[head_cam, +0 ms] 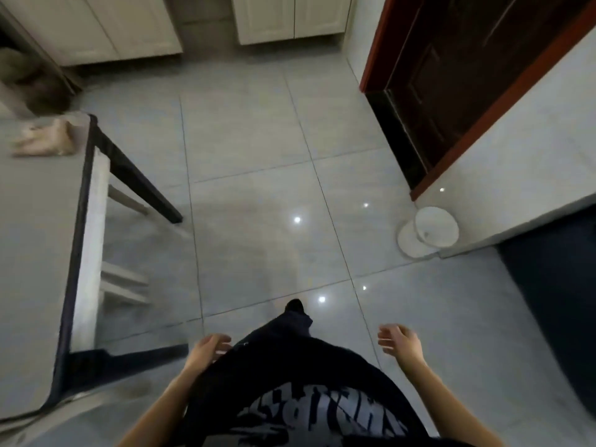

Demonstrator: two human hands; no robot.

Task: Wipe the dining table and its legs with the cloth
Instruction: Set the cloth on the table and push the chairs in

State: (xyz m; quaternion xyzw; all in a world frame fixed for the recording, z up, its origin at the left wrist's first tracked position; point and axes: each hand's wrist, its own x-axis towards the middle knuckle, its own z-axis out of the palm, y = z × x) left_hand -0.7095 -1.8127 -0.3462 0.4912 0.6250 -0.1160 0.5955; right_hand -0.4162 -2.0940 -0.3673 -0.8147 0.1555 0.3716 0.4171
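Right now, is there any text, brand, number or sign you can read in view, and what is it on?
Only one text shows: large white lettering on the person's dark shirt. It is upside down, blurred and partly cut off, so it cannot be read.
Table, cloth, door and cabinets: no text visible.

Tiled room, dim light

Glossy grey floor tiles (258,150) (ceiling lights reflected), pale cabinets (290,17) beyond, a dark red-framed door (451,75) at right.
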